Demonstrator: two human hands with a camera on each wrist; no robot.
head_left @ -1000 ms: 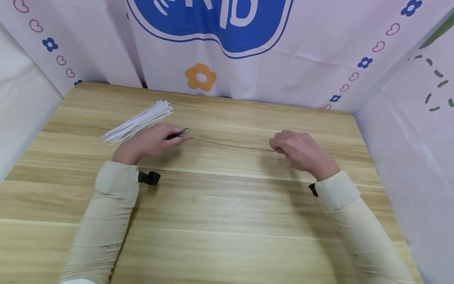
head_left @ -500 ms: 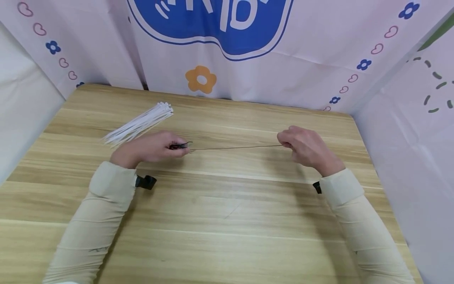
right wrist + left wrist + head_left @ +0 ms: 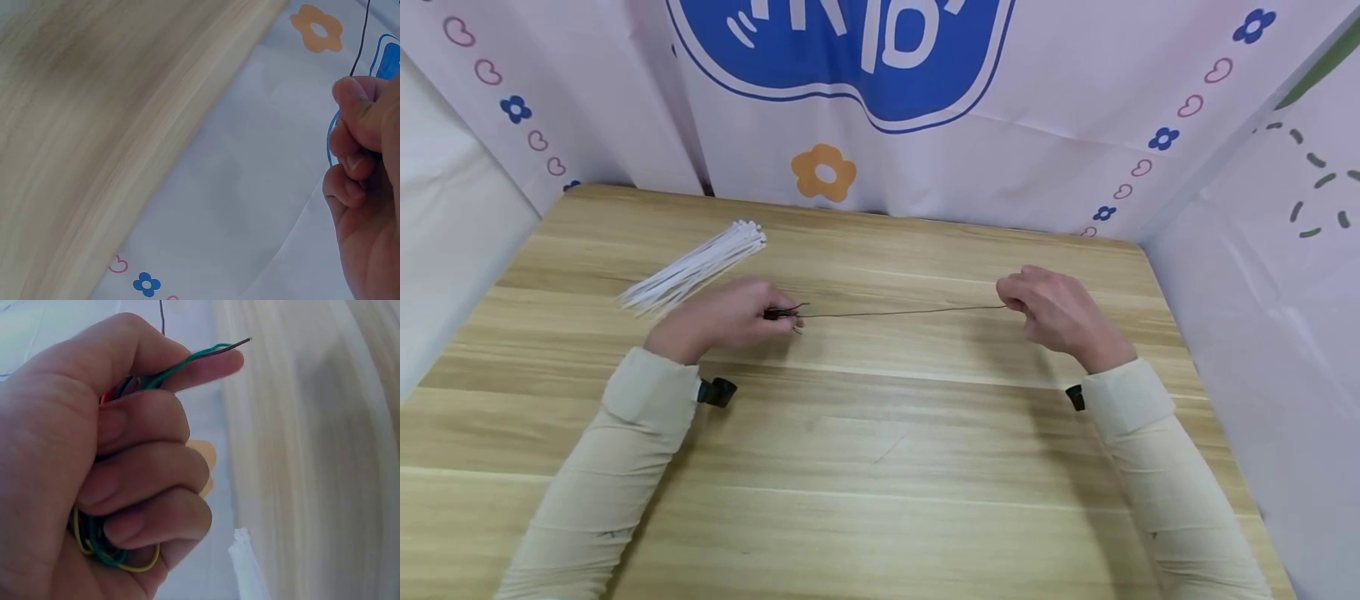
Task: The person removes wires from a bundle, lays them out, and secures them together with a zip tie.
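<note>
In the head view my left hand (image 3: 733,315) grips a bundle of thin wires (image 3: 780,313) above the table. The left wrist view shows its fingers curled round green, yellow, red and black wires (image 3: 115,557), with a green and a dark end sticking out by the index finger. One thin dark wire (image 3: 902,312) stretches almost straight across to my right hand (image 3: 1060,312). Thumb and index finger of that hand pinch its end, and in the right wrist view the dark wire (image 3: 361,44) rises from this pinch. Curled fingers hide the rest of the bundle.
A bunch of white cable ties (image 3: 696,267) lies on the wooden table (image 3: 880,450), just behind my left hand. A printed white cloth (image 3: 925,175) hangs along the table's back edge, and white cloth walls stand at both sides.
My right hand has moved to the right and slightly away, drawing the dark wire from a slack line to a nearly straight one. My left hand has come slightly nearer, still gripping the bundle.
</note>
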